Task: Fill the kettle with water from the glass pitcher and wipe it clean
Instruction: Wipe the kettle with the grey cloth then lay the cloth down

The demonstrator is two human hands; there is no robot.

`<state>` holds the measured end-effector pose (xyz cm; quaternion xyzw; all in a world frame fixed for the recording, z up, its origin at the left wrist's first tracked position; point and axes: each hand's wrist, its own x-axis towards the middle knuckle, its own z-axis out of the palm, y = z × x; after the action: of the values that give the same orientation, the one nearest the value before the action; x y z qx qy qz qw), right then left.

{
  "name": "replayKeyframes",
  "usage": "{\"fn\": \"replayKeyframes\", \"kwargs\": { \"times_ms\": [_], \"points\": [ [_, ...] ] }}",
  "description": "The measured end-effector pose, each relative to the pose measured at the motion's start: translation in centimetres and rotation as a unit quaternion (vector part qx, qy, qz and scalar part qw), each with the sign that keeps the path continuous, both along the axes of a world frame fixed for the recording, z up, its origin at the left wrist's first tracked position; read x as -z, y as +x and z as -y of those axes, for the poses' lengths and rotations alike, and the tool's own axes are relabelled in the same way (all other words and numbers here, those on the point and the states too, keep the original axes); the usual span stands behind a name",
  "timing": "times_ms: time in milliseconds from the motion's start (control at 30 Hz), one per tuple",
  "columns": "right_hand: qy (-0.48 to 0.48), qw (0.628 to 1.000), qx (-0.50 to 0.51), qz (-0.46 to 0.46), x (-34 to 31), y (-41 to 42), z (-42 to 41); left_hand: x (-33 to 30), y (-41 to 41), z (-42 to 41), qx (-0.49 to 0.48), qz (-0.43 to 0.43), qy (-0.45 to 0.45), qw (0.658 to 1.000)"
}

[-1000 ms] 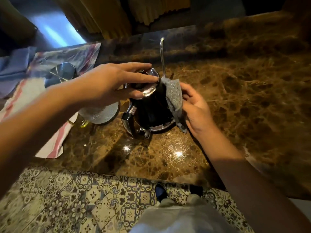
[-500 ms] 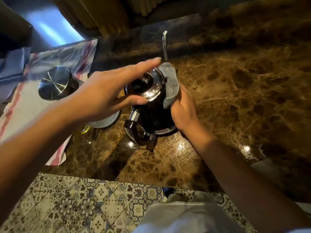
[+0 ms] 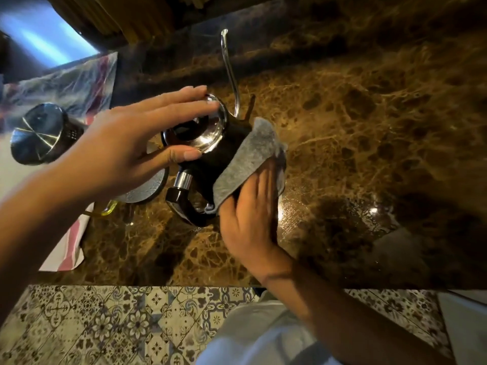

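Observation:
A black gooseneck kettle (image 3: pixel 210 156) with a shiny steel lid and a long thin spout stands on the brown marble counter (image 3: pixel 369 127). My left hand (image 3: pixel 126 146) lies flat over the lid, fingers straight and thumb against the lid's near rim. My right hand (image 3: pixel 250 214) presses a grey cloth (image 3: pixel 247 156) against the kettle's right side with straight fingers. The kettle's black handle (image 3: pixel 181 204) points toward me. The glass pitcher (image 3: pixel 142 191) sits just left of the kettle, mostly hidden under my left hand.
A steel canister (image 3: pixel 37 133) lies on a red-striped white towel (image 3: pixel 66 248) at the left. The counter's front edge runs across the lower frame, with patterned floor tiles (image 3: pixel 105 325) below it.
My right hand slid the cloth down from beside the lid to the kettle's lower right side. My left hand flattened further over the lid.

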<state>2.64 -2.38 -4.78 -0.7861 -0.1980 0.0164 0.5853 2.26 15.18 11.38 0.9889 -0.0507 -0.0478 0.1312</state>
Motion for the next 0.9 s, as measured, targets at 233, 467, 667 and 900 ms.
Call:
{"fn": "replayKeyframes", "kwargs": {
  "times_ms": [233,467,667,900],
  "points": [
    [0.011,0.997,-0.065,-0.037,-0.8,7.8,-2.1,0.1,0.2,-0.3,-0.032,-0.006,-0.037,0.999],
    [-0.011,0.949,-0.208,-0.237,-1.5,15.0,-3.4,0.0,0.1,0.1,-0.045,-0.006,-0.030,0.999],
    [-0.028,0.994,-0.005,-0.103,-1.4,3.2,-1.1,0.1,0.1,-0.1,-0.026,0.012,-0.028,0.999],
    [0.016,0.998,0.020,0.055,-0.2,0.0,-1.5,0.4,0.1,-0.2,-0.048,0.008,-0.063,0.997]
  ]
}}
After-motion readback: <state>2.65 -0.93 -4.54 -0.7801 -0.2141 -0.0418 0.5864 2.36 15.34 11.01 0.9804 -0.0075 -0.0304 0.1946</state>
